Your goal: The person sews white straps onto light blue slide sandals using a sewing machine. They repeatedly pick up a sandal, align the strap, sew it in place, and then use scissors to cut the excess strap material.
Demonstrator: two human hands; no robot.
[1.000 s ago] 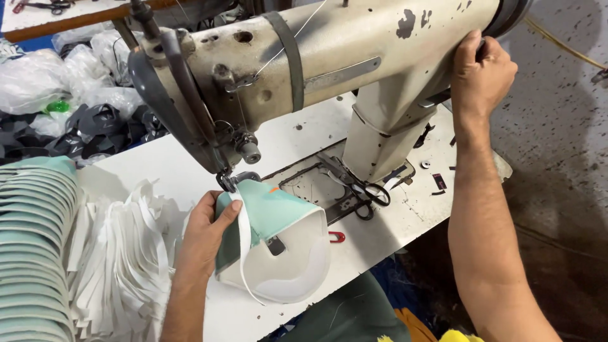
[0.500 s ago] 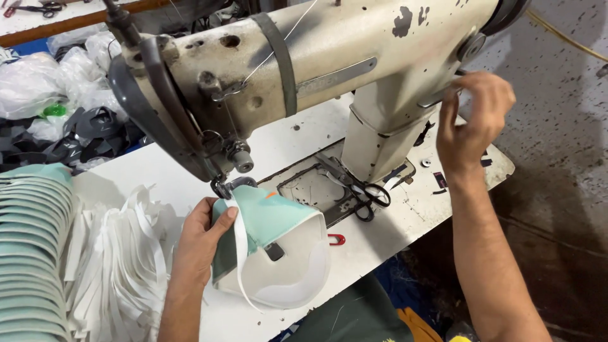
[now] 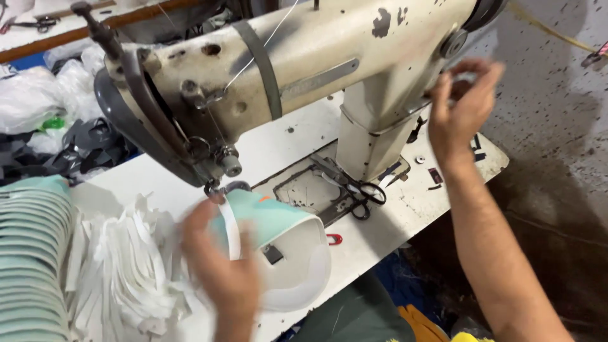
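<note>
The left hand [image 3: 221,272] is blurred at the near edge of the white bench [image 3: 297,136], its fingers curled against the curved mint-green and white moulded face-mask cup [image 3: 282,244]. It looks to be gripping the cup's left side, though the blur keeps me from being sure how firmly. The cup lies on the bench right under the needle end of the old cream-coloured industrial sewing machine [image 3: 297,76], its green top tucked up against the presser foot. A narrow white strap [image 3: 230,231] runs down across the cup's left edge, just beside the left fingers.

The right hand [image 3: 462,107] is raised at the far right end of the machine, close to the dark handwheel [image 3: 484,9]. Its fingers are spread and loosely curved, holding nothing that I can see, and appear just clear of the machine body.

To the left of the cup sits a loose heap of white strap pieces [image 3: 120,266], and beyond that, at the left edge, a long nested stack of pale green mask cups [image 3: 28,253]. A pair of black-handled scissors [image 3: 354,187] lies on the bench at the foot of the machine's column, touching the metal bed plate. Behind the machine, crumpled white and grey plastic bags [image 3: 44,107] are piled up.
</note>
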